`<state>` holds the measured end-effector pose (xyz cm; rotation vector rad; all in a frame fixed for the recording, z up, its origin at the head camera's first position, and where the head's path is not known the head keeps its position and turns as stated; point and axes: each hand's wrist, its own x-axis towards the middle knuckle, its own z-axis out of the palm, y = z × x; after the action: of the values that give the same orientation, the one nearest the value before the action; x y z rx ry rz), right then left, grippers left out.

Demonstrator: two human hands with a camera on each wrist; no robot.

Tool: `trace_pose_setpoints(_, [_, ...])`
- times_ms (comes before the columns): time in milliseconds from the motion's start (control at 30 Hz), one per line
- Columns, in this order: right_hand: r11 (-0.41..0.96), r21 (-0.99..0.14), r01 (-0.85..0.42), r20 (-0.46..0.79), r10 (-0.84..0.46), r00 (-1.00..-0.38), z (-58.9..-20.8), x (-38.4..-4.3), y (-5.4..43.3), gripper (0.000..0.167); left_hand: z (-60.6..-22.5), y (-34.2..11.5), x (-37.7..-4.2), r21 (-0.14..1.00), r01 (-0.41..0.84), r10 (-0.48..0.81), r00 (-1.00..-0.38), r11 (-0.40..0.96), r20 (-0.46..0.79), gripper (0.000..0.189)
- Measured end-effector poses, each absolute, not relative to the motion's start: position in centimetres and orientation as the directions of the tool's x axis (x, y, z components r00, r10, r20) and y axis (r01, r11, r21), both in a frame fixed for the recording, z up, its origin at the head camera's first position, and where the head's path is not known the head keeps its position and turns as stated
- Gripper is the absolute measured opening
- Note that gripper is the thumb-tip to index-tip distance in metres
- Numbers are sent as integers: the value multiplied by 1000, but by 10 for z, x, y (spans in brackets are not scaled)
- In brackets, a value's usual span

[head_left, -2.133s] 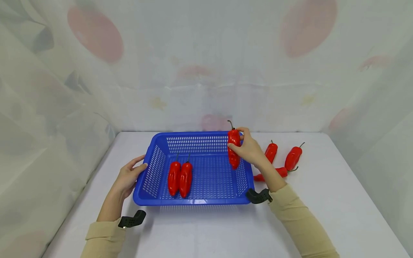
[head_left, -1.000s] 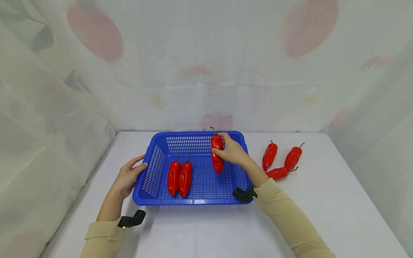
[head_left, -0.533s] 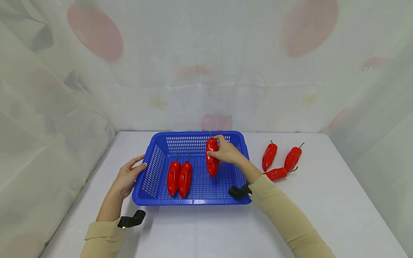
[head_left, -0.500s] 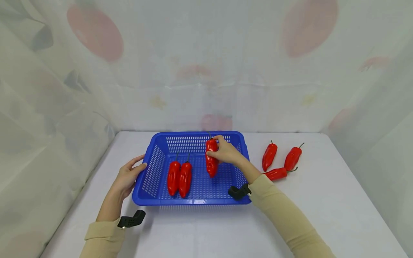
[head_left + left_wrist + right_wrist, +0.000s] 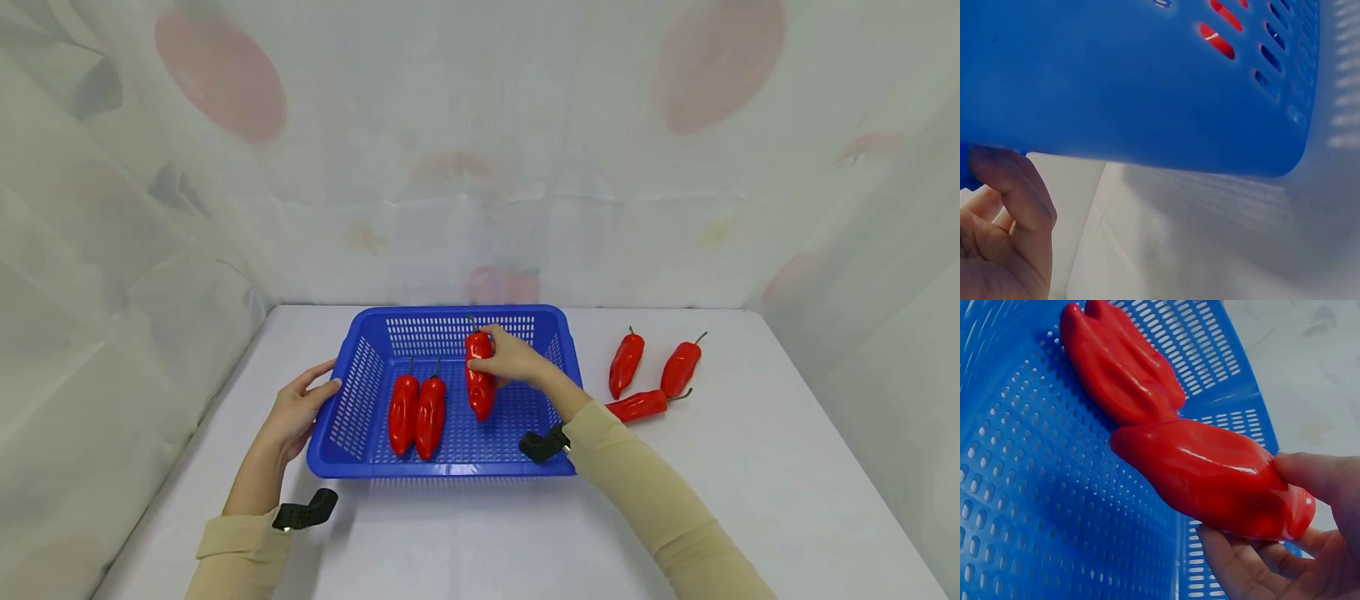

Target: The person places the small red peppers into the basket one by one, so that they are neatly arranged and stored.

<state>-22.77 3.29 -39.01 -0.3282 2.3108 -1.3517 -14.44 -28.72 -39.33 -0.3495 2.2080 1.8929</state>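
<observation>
A blue mesh basket stands on the white table, its left rim gripped by my left hand. In the left wrist view, curled fingers meet the rim beside the basket's wall. My right hand pinches a red pepper between thumb and fingers, stem up, over the basket's middle. The right wrist view shows this pepper with its tip toward the basket floor. Left of it, two red peppers lie side by side in the basket, stems toward the back.
Right of the basket, three more red peppers lie on the table: an upright-lying pepper, a slanted pepper and a sideways pepper partly behind the right forearm. A pale patterned curtain rises behind the table.
My right hand has carried the pepper leftward and lower, from the basket's right side to near its middle. The left hand and the basket stay practically still.
</observation>
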Motion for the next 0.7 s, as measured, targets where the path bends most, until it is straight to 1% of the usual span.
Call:
trace_pose_setpoints(167, [467,-883,43,-283,-459,-842,-392,-229,31,62,-401,-292,-148,940,-310,-44,-951,142,-307,59])
trace_pose_setpoints(267, [480,-876,44,-302,-475,-827,-395,-231,29,60,-407,-296,-150,941,-306,-48,-952,147,-302,61])
trace_pose_setpoints(500, [496,-866,68,-354,-511,-783,-401,-235,22,63,-409,-296,-151,944,-300,-46,-954,137,-296,62])
trace_pose_setpoints(700, [539,-841,56,-379,-512,-771,-402,-235,17,63,-408,-296,-151,944,-300,-46,-954,135,-297,62])
